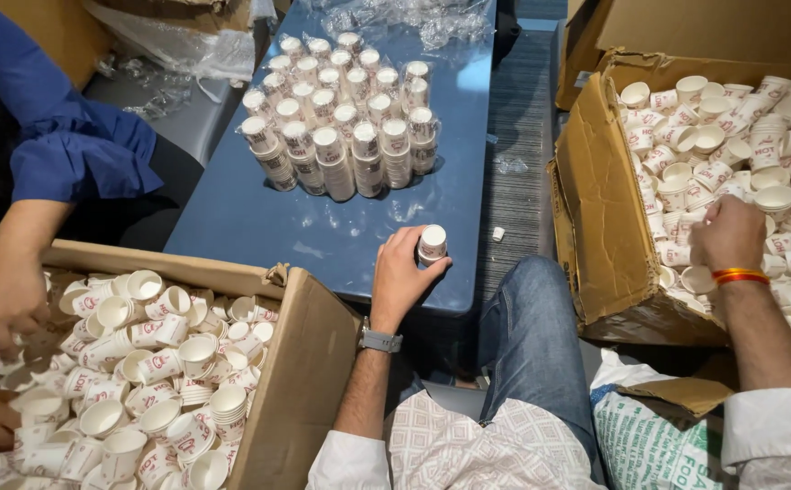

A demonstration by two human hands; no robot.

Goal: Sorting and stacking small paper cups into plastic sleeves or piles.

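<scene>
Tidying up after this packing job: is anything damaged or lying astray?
The right cardboard box has a torn, crumpled near wall sagging outward. One small white scrap lies alone on the blue table, beside the left hand holding a cup stack.

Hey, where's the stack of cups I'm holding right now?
The stack of cups stands in your left hand on the blue table, at its near edge, in front of the wrapped stacks.

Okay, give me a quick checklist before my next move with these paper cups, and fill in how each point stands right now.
1. Left hand grips a cup stack: ok.
2. Stack stands upright on the blue table: ok.
3. Right hand is inside the right box, on loose cups: ok.
4. Right hand holds a cup: cannot tell.
5. Wrapped stacks stand apart from the held stack: ok.
6. Another person's hand is clear of the table: ok.
</scene>
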